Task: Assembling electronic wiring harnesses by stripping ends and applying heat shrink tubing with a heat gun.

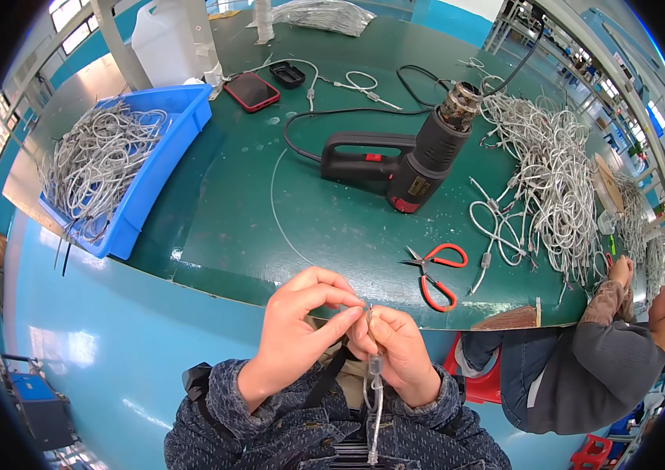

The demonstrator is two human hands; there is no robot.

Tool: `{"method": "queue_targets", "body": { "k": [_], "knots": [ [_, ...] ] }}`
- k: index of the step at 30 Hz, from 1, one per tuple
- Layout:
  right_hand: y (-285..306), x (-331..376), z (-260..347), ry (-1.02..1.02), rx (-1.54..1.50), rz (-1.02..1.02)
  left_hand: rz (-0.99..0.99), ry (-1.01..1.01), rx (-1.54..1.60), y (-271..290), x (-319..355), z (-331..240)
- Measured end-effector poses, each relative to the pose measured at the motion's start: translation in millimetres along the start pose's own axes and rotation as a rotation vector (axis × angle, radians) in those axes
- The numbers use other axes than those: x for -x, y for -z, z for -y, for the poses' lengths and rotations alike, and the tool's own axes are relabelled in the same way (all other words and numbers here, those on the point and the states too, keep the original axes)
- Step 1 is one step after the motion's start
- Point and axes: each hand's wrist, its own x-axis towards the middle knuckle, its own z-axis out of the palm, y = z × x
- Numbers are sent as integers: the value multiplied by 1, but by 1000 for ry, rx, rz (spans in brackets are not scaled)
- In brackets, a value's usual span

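Nearest, both hands raised together just off the tabletop [215, 219] edge, above dark patterned sleeves [285, 431]. Left hand [297, 333] curled, thumb and forefinger pinched on the top end of a thin grey cable [376, 392]. Right hand [397, 352] closed around the same cable just beside it, fingertips touching the left hand's; cable hanging straight down from the right hand, with a small clear piece on it below the palm. What the fingertips press at the very tip too small to tell.

Just beyond, on the green tabletop, red-handled scissors [436, 274] lying open, near the edge. Further in, a black heat gun [407, 157] resting on its side, nozzle pointing away, black cord looping off behind. A thin pale wire [274, 196] curving across the middle of the surface.

To the right, a big heap of grey cables [548, 180] spread along the tabletop. To the left, a blue bin [168, 149] holding more grey cables, overhanging the corner. Farther back, a red phone [251, 92], a small black case [287, 74], a white jug [162, 43].

At the right rim, another person [591, 368] seated in a grey top, one hand up at the cable heap.
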Motion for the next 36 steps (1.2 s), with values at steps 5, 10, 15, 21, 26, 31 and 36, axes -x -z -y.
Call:
{"method": "queue_targets", "body": {
  "k": [5, 10, 15, 21, 26, 31, 36],
  "knots": [
    [-10, 1, 2, 66, 142, -145, -114, -171, -256, -2, 2, -9],
    [-13, 1, 2, 84, 176, -179, -127, -189, -298, -2, 1, -11],
    [-12, 2, 3, 105, 226, -203, -135, -233, -380, -3, 0, -13],
    [-11, 2, 5, 119, 311, -218, -134, -223, -366, -1, 0, -14],
    [-10, 4, 6, 122, 349, -214, -120, -223, -375, 0, -1, -15],
    [-6, 5, 4, 122, 391, -205, -115, -233, -382, 1, -1, -14],
    [-4, 6, 4, 135, 442, -209, -103, -246, -383, 0, -1, -14]
  ]
}}
